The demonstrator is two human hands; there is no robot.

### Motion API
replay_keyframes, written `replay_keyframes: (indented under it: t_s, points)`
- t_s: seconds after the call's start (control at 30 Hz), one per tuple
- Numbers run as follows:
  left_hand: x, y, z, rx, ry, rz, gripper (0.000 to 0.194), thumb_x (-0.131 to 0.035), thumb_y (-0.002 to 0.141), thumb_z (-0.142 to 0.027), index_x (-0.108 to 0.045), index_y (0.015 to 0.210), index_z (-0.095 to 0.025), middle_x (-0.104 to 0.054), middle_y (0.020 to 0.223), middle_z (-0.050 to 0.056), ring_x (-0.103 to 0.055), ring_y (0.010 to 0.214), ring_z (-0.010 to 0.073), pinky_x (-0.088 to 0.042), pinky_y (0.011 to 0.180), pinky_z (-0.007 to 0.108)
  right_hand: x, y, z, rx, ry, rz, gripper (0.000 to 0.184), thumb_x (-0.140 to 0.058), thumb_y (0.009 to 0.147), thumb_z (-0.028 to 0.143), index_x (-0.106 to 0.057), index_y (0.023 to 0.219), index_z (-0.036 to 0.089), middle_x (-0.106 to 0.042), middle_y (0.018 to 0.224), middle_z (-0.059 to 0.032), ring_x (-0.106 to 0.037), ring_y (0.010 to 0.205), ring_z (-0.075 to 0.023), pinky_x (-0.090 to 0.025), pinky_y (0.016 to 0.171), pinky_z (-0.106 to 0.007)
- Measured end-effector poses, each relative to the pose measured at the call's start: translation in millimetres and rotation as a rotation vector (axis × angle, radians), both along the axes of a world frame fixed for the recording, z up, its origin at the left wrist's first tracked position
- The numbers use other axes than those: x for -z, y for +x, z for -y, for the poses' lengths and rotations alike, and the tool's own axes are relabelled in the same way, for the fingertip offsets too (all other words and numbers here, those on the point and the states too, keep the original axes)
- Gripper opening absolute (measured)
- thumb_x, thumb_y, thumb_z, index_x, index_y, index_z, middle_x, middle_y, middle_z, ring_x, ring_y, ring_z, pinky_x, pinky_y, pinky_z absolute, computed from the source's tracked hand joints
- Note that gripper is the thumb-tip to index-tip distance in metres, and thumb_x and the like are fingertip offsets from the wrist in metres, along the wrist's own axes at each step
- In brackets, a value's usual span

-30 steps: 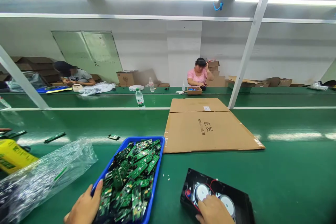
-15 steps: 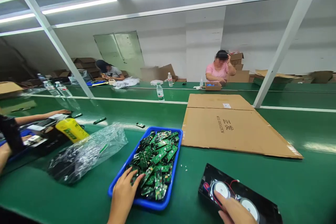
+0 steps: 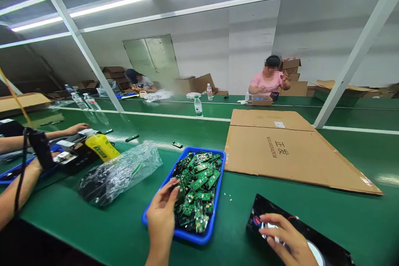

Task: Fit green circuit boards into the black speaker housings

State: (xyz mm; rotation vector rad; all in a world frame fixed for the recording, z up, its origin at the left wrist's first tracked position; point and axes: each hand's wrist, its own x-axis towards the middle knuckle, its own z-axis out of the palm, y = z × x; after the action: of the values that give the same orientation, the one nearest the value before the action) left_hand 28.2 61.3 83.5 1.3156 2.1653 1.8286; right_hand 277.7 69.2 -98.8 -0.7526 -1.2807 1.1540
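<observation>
A blue tray [image 3: 215, 210] heaped with several green circuit boards [image 3: 199, 185] lies on the green belt in front of me. My left hand [image 3: 162, 214] reaches into its near left side, fingers spread and touching the boards; nothing is clearly gripped. At the lower right lies a black speaker housing [image 3: 324, 243] with round white speaker backs and red wires. My right hand [image 3: 285, 239] rests on top of it, fingers curled over one speaker.
A flattened cardboard sheet [image 3: 289, 149] lies beyond the tray. A crumpled clear plastic bag [image 3: 121, 172] and a yellow object [image 3: 101, 146] sit to the left. A co-worker's arms [image 3: 18, 178] work at the left. Two people sit at the far bench; a water bottle [image 3: 197, 107] stands mid-table.
The view has swung left and tilted. My left hand went from the tray's near corner into the boards. My right hand stayed on the speaker housing, fingers now curled.
</observation>
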Motion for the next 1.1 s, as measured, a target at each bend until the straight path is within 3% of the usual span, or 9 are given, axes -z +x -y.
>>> replay_keyframes:
  t_s: [0.13,0.3,0.47,0.6,0.73,0.8,0.9,1.03,1.1]
  points:
    - [39.7,75,-29,0.438,-0.224,0.51,0.046,-0.08,0.066,-0.05,-0.053,0.09,-0.021,-0.073,0.081,0.004,-0.069,0.083,0.0207,-0.052,0.075,0.03,-24.6,-6,-19,-0.227,-0.3,-0.236,0.041,-0.057,0.084,0.057,-0.067,0.101,0.021,-0.061,0.067,-0.0044,-0.064,0.064,-0.0205,-0.055,0.062,-0.028]
    - [102.5,106,-40,0.554,-0.406,0.997,0.054,-0.083,0.062,-0.048,-0.06,0.102,-0.019,-0.064,0.066,0.0,-0.061,0.062,0.0135,-0.045,0.056,0.022,-23.3,-21,-18,0.004,-0.168,-0.019,0.035,-0.054,0.089,0.048,-0.069,0.086,0.017,-0.063,0.078,-0.0058,-0.06,0.066,-0.0153,-0.048,0.057,-0.022]
    - [106.1,94,-35,0.548,-0.487,1.14,0.052,-0.09,0.054,-0.029,-0.07,0.099,-0.015,-0.062,0.075,0.0,-0.056,0.063,0.0073,-0.042,0.055,0.017,-17.2,-24,-15,0.129,-0.006,0.081,0.031,-0.049,0.092,0.038,-0.068,0.077,0.019,-0.061,0.069,-0.0022,-0.057,0.058,-0.0123,-0.042,0.05,-0.019]
    - [91.5,95,-32,0.618,-0.537,1.023,0.052,-0.086,0.059,-0.039,-0.069,0.105,-0.023,-0.066,0.1,0.005,-0.062,0.07,0.0121,-0.05,0.06,0.022,-17.7,-24,-15,0.18,0.013,0.11,0.028,-0.05,0.091,0.034,-0.065,0.072,0.02,-0.06,0.064,0.0006,-0.056,0.054,-0.0118,-0.041,0.047,-0.019]
    - [87.4,95,-27,0.54,-0.614,0.518,0.066,-0.082,0.06,-0.047,-0.061,0.118,-0.023,-0.067,0.106,0.01,-0.062,0.06,0.0154,-0.048,0.048,0.025,-20.1,-21,-13,0.2,0.071,0.124,0.02,-0.049,0.092,0.028,-0.066,0.082,0.023,-0.061,0.069,0.0011,-0.058,0.058,-0.0123,-0.043,0.05,-0.019]
    - [88.6,93,-24,0.511,-0.648,0.258,0.06,-0.078,0.067,-0.041,-0.061,0.122,-0.025,-0.064,0.118,0.01,-0.065,0.086,0.022,-0.055,0.072,0.032,-21.8,-21,-12,0.23,0.098,0.102,0.019,-0.048,0.092,0.025,-0.065,0.086,0.024,-0.062,0.073,0.0007,-0.059,0.062,-0.0127,-0.044,0.051,-0.019]
    - [93.0,89,-19,0.597,-0.663,-0.005,0.051,-0.068,0.077,-0.036,-0.06,0.126,-0.028,-0.06,0.122,0.007,-0.054,0.115,0.0255,-0.045,0.101,0.038,-22.9,-23,-12,0.291,0.115,0.093,0.016,-0.049,0.091,0.022,-0.063,0.082,0.023,-0.058,0.069,0.0012,-0.055,0.056,-0.0117,-0.041,0.047,-0.018]
    - [98.9,87,-15,0.594,-0.663,-0.005,0.05,-0.065,0.077,-0.034,-0.059,0.127,-0.028,-0.063,0.108,0.007,-0.061,0.097,0.0238,-0.054,0.082,0.035,-22.0,-26,-13,0.335,0.141,0.12,0.015,-0.051,0.088,0.02,-0.06,0.076,0.021,-0.052,0.062,0.0025,-0.049,0.05,-0.0103,-0.039,0.045,-0.018]
    - [98.0,87,-15,0.57,-0.646,0.028,0.039,-0.068,0.075,-0.031,-0.066,0.113,-0.026,-0.066,0.105,0.007,-0.062,0.099,0.0246,-0.052,0.087,0.036,-21.6,-27,-13,0.332,0.14,0.124,0.016,-0.05,0.089,0.019,-0.06,0.076,0.021,-0.052,0.063,0.0023,-0.049,0.052,-0.0101,-0.039,0.046,-0.018]
